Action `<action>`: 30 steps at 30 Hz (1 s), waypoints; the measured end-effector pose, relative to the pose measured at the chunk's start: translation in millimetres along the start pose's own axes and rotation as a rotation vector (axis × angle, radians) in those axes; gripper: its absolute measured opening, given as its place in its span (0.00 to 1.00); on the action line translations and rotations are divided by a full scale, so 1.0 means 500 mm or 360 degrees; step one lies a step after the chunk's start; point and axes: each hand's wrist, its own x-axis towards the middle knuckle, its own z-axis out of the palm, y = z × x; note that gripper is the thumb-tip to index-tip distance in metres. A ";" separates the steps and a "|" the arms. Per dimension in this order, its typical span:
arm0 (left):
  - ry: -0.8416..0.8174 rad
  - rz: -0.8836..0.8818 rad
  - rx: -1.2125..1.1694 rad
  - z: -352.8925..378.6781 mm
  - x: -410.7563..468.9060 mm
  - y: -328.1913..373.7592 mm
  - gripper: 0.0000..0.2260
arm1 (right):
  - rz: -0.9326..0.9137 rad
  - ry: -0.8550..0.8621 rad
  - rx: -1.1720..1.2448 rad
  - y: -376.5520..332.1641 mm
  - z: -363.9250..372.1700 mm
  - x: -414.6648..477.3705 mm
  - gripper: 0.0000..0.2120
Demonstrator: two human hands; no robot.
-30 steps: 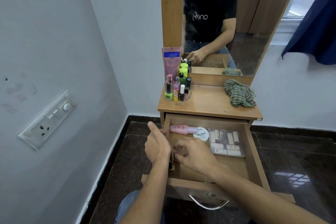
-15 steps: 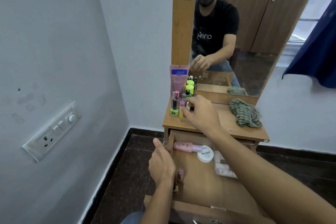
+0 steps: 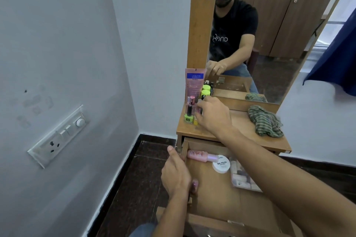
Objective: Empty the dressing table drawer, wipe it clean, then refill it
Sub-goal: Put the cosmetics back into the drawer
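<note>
The drawer [image 3: 221,194] is standing pulled out below the dressing table top [image 3: 248,127], with its wooden floor largely bare on the near side. The left hand [image 3: 176,176] is resting over the drawer's left wall, thumb lying along the outside, fingers curling over the edge to the inside; a small pinkish item [image 3: 194,185] is showing just beside those fingers, and whether the hand is gripping it cannot be told. The right hand [image 3: 213,116] is reaching up over the table top, well apart from the left hand, fingers bent down among the cluster of small bottles [image 3: 196,106] at the table's left rear corner; the fingertips are hidden against the bottles, so whether they are pinching one cannot be told. A pink tube [image 3: 194,82] is standing upright behind the cluster, against the mirror frame [image 3: 200,31]. Inside the drawer, at the far end, a pink bottle [image 3: 198,155] is lying on its side, a white round nail polish remover tub [image 3: 221,165] is sitting just beside it, and a clear box [image 3: 242,177] is lying to the right, partly hidden under the right forearm. A green striped cloth [image 3: 264,121] is lying crumpled on the table top's right side, apart from both hands.
</note>
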 end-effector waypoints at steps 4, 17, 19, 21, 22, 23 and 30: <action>0.0006 0.0005 0.0019 0.002 0.001 -0.002 0.42 | -0.0005 -0.0021 0.0026 -0.002 -0.005 -0.002 0.06; 0.0009 0.0031 0.0034 0.004 0.002 -0.007 0.40 | 0.0140 -0.0076 0.0711 0.024 -0.074 -0.264 0.07; 0.0003 0.0030 0.0046 0.004 0.000 -0.007 0.40 | 0.0155 -0.0246 0.0690 0.022 -0.053 -0.302 0.07; -0.0001 0.0031 0.0062 0.004 0.000 -0.008 0.41 | 0.0143 -0.0398 0.0690 0.015 -0.030 -0.329 0.05; -0.0004 0.0029 0.0070 0.005 0.000 -0.008 0.41 | 0.0132 -0.0451 0.0696 0.012 -0.018 -0.338 0.05; -0.0004 0.0029 0.0078 0.005 0.000 -0.008 0.42 | 0.0124 -0.0501 0.0701 0.009 -0.008 -0.345 0.05; -0.0020 0.0044 0.0091 0.005 0.002 -0.010 0.40 | 0.0112 -0.0644 0.0653 0.001 0.036 -0.356 0.05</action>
